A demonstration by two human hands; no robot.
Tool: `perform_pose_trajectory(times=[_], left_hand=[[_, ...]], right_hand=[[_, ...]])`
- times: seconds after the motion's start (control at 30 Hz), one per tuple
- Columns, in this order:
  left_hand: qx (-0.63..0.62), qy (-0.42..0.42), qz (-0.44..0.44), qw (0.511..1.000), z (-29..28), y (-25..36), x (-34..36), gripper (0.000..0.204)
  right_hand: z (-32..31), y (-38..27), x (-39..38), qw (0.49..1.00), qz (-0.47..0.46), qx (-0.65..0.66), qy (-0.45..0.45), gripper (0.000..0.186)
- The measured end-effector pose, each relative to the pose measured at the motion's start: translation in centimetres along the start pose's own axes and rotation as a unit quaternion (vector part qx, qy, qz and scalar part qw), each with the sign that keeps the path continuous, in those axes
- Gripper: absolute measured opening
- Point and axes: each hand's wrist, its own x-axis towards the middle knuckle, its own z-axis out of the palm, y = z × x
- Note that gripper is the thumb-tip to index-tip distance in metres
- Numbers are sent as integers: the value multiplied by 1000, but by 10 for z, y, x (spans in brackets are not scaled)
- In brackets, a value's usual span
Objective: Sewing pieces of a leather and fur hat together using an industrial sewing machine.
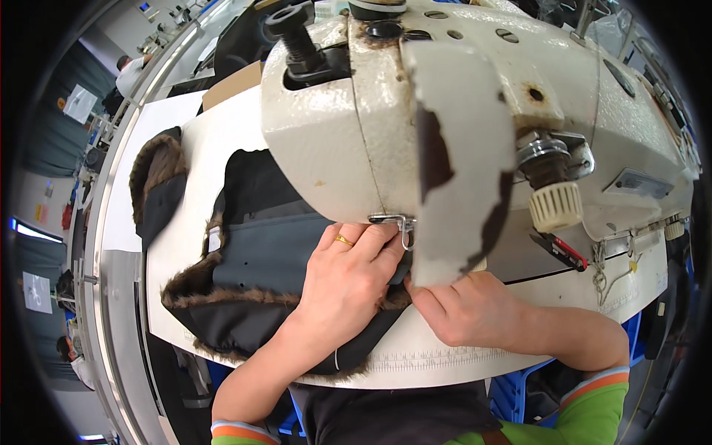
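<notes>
A fur-trimmed black and grey fabric piece [271,248] lies on the sewing machine's table, its brown fur showing along the edges. My left hand [345,274], with a ring on one finger, is closed on the fabric beside the needle area, fingers bent and fingertips partly hidden under the machine head. To the right, my right hand [467,308] pinches the edge of the same piece, its fingertips partly behind the machine's chipped cover. The white sewing machine [326,141] fills the upper middle; a bent metal thread guide [404,226] hangs just above my left fingers.
A smaller fur-lined dark piece [159,185] lies at the table's left. Red-and-black thread snips [560,251] rest right of the machine head, near a looped cord [604,278]. A printed ruler [437,359] runs along the table's front edge. Other people are in the far left background.
</notes>
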Motion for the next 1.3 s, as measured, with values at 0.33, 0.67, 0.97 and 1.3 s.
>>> perform_pose_trajectory(times=[0.33, 0.67, 0.97, 1.3], left_hand=[[-66, -18, -13, 998, -1, -14, -3, 54], [-10, 27, 3, 1000, 4, -11, 8, 37], [-20, 67, -79, 994, -9, -12, -8, 33], [124, 16, -150, 981, -65, 29, -123, 13]], right_hand=[[5, 2, 2, 997, 28, 65, 5, 21], [7, 2, 4, 999, 35, 7, 8, 30], [20, 6, 0, 998, 36, 36, 25, 31], [-5, -34, 7, 993, -67, 95, -21, 30]])
